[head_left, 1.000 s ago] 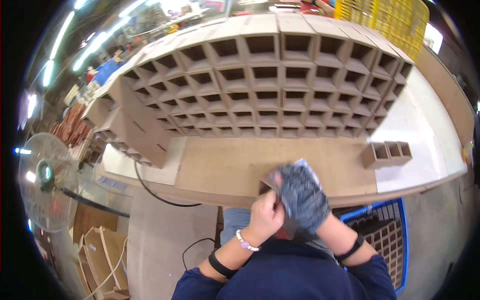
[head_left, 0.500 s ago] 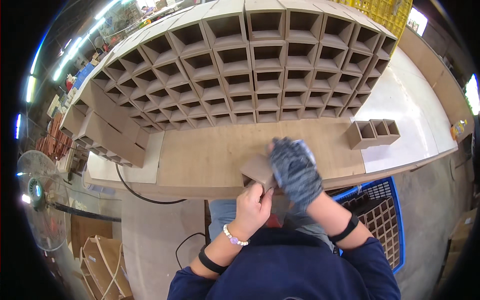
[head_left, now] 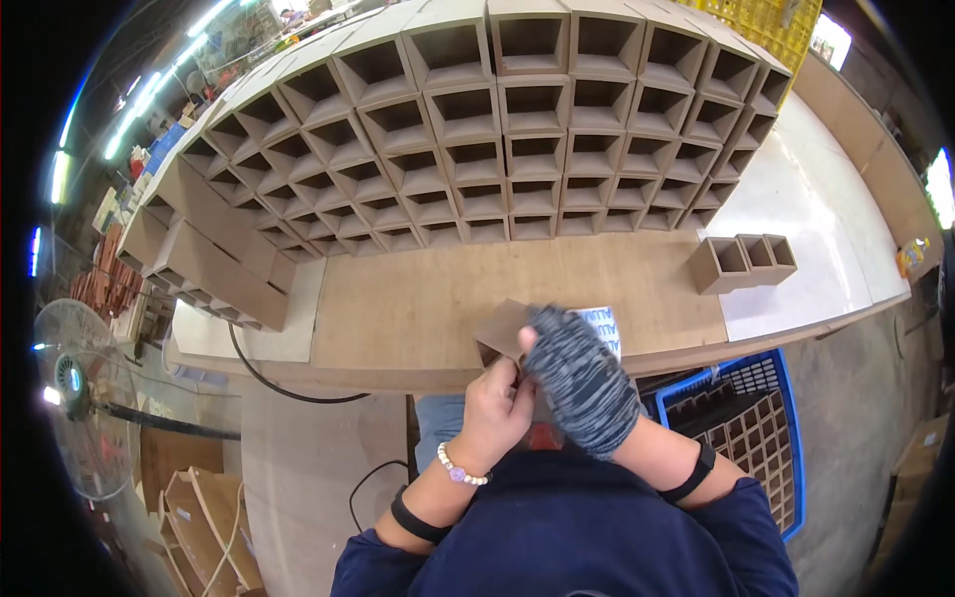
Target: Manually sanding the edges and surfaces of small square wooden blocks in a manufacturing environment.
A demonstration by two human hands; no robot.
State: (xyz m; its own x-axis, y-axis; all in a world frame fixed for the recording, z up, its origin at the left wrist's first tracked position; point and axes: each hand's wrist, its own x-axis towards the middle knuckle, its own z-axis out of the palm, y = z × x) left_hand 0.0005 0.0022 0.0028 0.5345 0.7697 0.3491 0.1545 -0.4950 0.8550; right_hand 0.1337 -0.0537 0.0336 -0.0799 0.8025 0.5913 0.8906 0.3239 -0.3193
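Observation:
At the table's near edge, my bare left hand [head_left: 499, 400], with a beaded bracelet at the wrist, pinches the near side of a small brown box [head_left: 500, 328]. The box lies tilted, and part of its opening shows beside my fingers. My right hand [head_left: 582, 380], in a grey knit fingerless glove, is closed over the box's right side and hides much of it. From behind the glove sticks out a sheet of sandpaper [head_left: 605, 330], its white back printed in blue. My right fingertips are mostly hidden.
A tall stack of open square brown boxes [head_left: 473, 159] curves across the table's back. More boxes [head_left: 214, 264] stand at the left, and a short row [head_left: 744, 264] sits at the right. A blue crate [head_left: 791, 448] holds boxes below. A fan [head_left: 80, 383] and black cable [head_left: 274, 383] are at left.
My right hand has come nearer to me along the box, bringing the sandpaper with it. My left hand still grips the box, having shifted slightly.

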